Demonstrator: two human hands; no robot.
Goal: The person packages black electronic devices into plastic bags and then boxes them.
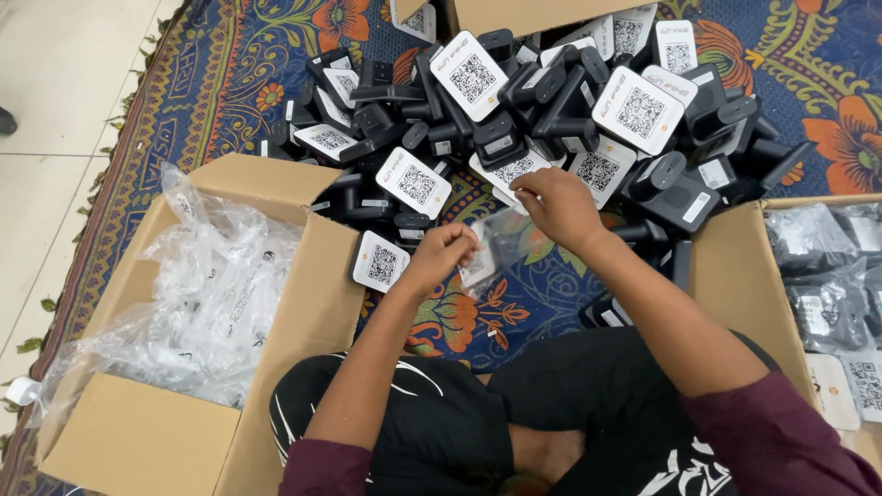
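What sits inside the clear plastic bag [496,246] is too blurred to tell, and the box of bagged black items [818,266] beyond your right arm is cut off at the frame edge. The cardboard box [276,184] outside your left hand [441,253] holds empty clear bags [207,294]. Both hands pinch that bag between them, your right hand [556,207] closed on its upper edge, just short of the pile of black devices with white tags [551,101].

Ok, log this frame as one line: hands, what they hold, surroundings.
left hand: on clear plastic bag | right hand: on same bag | ahead: pile of black stands | left side: cardboard box of bags
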